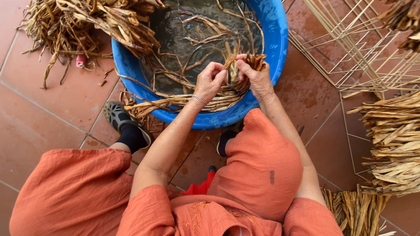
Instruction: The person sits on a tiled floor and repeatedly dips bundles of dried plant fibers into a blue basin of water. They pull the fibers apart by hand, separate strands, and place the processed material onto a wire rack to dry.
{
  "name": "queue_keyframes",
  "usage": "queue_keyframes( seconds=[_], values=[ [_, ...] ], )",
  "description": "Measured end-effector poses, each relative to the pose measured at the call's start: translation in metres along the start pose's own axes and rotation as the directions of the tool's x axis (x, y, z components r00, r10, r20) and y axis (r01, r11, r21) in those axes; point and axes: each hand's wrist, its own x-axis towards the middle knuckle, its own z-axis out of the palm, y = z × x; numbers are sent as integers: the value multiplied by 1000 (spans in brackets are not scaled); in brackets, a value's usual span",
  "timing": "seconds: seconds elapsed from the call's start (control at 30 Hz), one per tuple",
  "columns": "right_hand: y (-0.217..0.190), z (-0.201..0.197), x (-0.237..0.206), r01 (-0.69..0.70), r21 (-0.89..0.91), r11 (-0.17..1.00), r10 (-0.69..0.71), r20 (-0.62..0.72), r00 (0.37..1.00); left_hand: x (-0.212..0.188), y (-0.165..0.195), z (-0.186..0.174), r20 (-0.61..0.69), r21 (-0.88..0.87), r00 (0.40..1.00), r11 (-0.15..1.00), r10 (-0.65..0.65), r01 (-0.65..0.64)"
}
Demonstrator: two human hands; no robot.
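1. The left hand (211, 81) pinches a damp dried-leaf strand (229, 61) between thumb and fingers, over the near rim of the blue basin (275, 30)
2. The right hand (257, 78) is closed on the same strand, just right of the left; the two hands almost touch
3. The basin holds dark water with more strands soaking in it
4. A dry leaf pile (87, 22) lies far left, spilling over the basin's edge
5. A wire frame (354, 48) lies far right, with stacked leaf bundles (393, 140) near right on the tiled floor (39, 113)
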Motion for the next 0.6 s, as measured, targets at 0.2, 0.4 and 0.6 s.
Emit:
queue_keyframes(
  seconds=[0.2, 0.4, 0.6],
  values=[
    [-10, 6, -2, -8, -16, 1000, 7, -66, 998, 16, 13, 40, 74, 18, 997, 999, 25, -27],
    [11, 6, 3, 117, -117, 986, -141, -222, 965, 21, 20, 52, 25, 577, 969, 788, 247, -216],
    [19, -4, 18, 141, -139, 980, -181, -337, 924, 22, 18, 63, 52, 622, 986, 767, 160, -157]
  ],
)
